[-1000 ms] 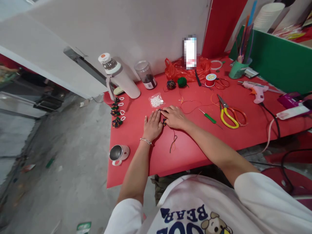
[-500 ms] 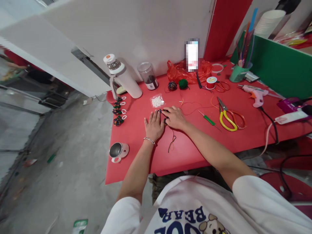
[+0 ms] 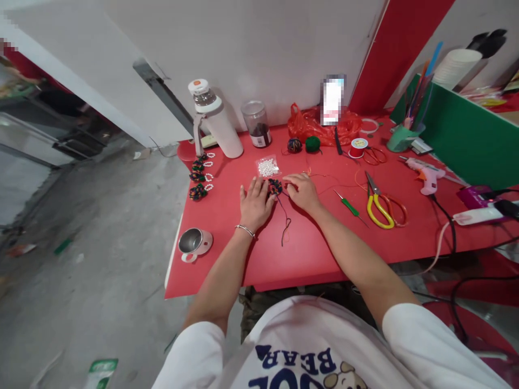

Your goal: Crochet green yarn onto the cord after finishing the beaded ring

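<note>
Standing toward the left of the frame, a metal-lined mug [image 3: 206, 241] is near the front edge of the red bench [image 3: 300, 254]. Just below the middle of the frame, a loose dark yarn tail [image 3: 287, 222] trails toward the viewer from a small multicoloured yarn piece [image 3: 275, 187], which lies at the centre, between the 2 hands. The left hand [image 3: 254, 204] lies palm down with its fingers spread, clenching nothing, its fingertips beside the piece. The right hand [image 3: 304, 193] has curled fingers just right of it; whether that grip pinches a strand, I cannot tell.

The piece's body looks formed, but its tail hangs long and no bead loop shows on it. Left of centre, similar yarn pieces [image 3: 198, 192] with 4 white bead loops [image 3: 208, 187] look further along. Right of centre lie a green-handled hook [image 3: 349, 206] and scissors [image 3: 380, 210]. Beyond the hands is a packet of white beads [image 3: 267, 167], apparently unused for this piece; farther back sit 2 yarn balls [image 3: 312, 144].
</note>
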Tool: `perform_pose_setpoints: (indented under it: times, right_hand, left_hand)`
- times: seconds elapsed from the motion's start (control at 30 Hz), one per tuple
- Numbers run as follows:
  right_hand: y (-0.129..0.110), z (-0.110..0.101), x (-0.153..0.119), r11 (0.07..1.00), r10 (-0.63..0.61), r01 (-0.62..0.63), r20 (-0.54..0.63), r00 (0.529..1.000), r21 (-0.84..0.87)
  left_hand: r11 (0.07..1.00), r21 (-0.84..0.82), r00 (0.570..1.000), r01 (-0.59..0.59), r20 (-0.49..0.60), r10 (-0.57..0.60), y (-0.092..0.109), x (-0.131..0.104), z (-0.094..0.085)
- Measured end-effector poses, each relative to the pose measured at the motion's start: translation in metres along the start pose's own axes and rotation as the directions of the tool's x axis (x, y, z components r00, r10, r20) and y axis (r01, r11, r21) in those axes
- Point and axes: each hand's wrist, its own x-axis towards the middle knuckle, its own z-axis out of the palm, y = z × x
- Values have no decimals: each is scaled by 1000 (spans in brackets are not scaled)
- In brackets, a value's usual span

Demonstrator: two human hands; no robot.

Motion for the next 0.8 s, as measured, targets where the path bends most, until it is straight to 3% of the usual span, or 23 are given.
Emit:
perform_pose_setpoints:
  times: [0.1,0.17,0.4,0.5,0.6,0.7,0.8]
  right_hand:
    - [0,2,-1,1000,-16,16,15,1000,-7]
    - [1,3,-1,1000,-22,22,26,999,-5]
    - [-1,3,-2,999,-8,11,79,997,-42]
    - [-3,3,-3,998,-23,27,91,996,-48]
    - [-4,1,-3,998,-35,38,69,997,-44]
    - [-2,-1,-2,999,-23,25,46,999,-39]
    - [3,0,-1,1000,3,-2,11,1000,-23]
  left_hand:
    - [997,-8,993,-75,87,76,4,2,5]
    - [998,-5,993,-61,99,62,0,1,7]
    - [975,67,977,211,25,-213,-42,-10,-9]
    - [971,71,973,230,11,-231,-40,-10,-15]
    - [987,44,986,156,-59,-153,-17,-8,-16]
    - [996,-50,997,-68,-46,66,13,-9,-16]
    - [907,-180,918,-380,51,394,35,-15,-15]
